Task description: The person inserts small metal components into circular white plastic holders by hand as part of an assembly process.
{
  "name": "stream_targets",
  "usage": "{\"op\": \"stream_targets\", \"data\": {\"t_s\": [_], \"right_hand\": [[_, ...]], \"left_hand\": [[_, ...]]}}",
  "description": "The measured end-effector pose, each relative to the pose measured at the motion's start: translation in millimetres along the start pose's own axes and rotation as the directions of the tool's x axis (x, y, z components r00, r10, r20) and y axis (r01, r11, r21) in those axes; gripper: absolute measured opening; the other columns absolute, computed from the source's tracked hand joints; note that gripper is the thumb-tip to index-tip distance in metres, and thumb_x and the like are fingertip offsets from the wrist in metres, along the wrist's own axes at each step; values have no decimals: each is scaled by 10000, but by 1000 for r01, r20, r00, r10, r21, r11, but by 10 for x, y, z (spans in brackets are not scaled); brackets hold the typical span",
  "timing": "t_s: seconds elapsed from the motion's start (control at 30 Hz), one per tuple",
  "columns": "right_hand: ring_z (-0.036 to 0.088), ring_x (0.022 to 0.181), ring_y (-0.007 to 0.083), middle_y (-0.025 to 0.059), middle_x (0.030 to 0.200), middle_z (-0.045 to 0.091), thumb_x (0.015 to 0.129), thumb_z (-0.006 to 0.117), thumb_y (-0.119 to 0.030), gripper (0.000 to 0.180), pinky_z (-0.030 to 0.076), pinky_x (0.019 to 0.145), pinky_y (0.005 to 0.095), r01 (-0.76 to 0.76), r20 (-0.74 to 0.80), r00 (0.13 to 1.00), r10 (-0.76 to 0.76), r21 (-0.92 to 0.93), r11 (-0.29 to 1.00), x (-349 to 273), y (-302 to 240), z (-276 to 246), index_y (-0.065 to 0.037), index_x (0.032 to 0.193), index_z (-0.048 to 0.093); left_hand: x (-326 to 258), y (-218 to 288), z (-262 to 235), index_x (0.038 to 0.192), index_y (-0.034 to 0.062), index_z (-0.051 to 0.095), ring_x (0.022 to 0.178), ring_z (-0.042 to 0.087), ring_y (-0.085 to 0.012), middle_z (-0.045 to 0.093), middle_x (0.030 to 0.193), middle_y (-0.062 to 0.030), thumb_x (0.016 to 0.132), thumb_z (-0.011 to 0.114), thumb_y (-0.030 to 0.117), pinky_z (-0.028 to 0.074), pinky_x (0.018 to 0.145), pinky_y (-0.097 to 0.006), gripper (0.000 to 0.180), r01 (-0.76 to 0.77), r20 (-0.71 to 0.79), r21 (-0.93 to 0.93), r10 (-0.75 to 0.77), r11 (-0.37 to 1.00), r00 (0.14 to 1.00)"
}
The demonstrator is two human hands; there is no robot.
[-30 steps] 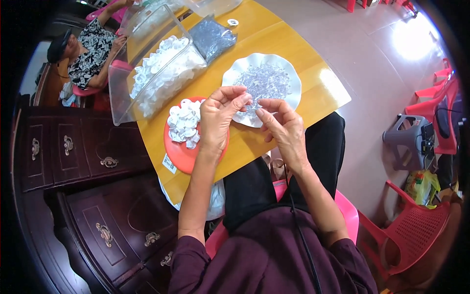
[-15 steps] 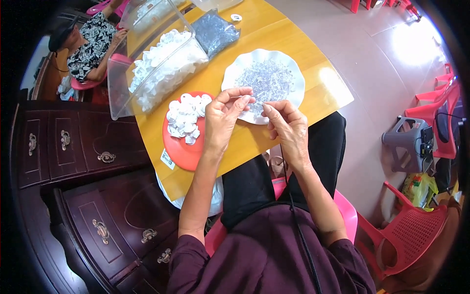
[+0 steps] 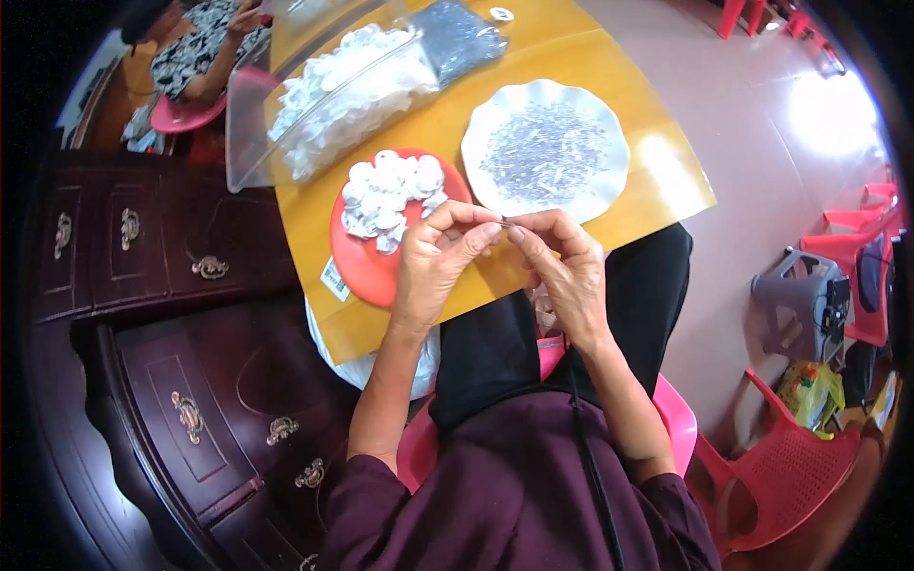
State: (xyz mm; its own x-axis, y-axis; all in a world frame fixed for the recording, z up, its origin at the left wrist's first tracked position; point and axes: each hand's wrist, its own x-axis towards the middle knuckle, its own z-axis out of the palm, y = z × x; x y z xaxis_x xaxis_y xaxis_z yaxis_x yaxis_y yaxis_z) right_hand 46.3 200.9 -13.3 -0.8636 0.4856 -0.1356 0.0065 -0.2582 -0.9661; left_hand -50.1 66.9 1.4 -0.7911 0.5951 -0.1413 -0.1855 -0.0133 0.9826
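Observation:
My left hand [image 3: 440, 255] and my right hand [image 3: 567, 268] meet fingertip to fingertip above the table's near edge. Both are closed in a pinch on a tiny thin piece [image 3: 506, 225], mostly hidden by the fingers. Just beyond them lies a white scalloped plate [image 3: 617, 157] holding many small clear slivers. Left of my hands, a red plate [image 3: 364, 273] bears a heap of small white plastic parts [image 3: 390, 195].
Behind the red plate, a clear bin [image 3: 249, 157] holds more white parts. Beside it lies a grey plastic bag [image 3: 462, 43]. Dark wooden drawers [image 3: 181, 381] stand at left. At right are a grey stool [image 3: 798, 285] and a pink chair [image 3: 795, 466]. A person [image 3: 205, 57] sits far left.
My view has shifted, so the table and plates appear farther right. My fingertips have come closer together and now sit nearer than the white plate instead of over it.

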Motion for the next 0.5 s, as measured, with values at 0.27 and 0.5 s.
{"op": "stream_targets", "data": {"t_s": [0.27,0.5], "right_hand": [[523,638,34,-15,792,614,935,663,-153,128,433,535,192,-267,236,948,212,235,934,-148,154,137,-35,984,660],[533,660,39,-9,817,614,936,664,-167,146,437,535,190,-343,252,927,279,263,902,-143,326,202,-31,986,653]], "left_hand": [[-286,-4,-279,966,24,655,779,593,-55,645,859,6,919,656,68,467,715,-207,64,100,16,-35,-99,994,995],[-330,15,-450,954,22,675,775,613,-85,656,867,-15,887,678,34,477,715,-244,68,-3,-204,382,87,924,975]]}}
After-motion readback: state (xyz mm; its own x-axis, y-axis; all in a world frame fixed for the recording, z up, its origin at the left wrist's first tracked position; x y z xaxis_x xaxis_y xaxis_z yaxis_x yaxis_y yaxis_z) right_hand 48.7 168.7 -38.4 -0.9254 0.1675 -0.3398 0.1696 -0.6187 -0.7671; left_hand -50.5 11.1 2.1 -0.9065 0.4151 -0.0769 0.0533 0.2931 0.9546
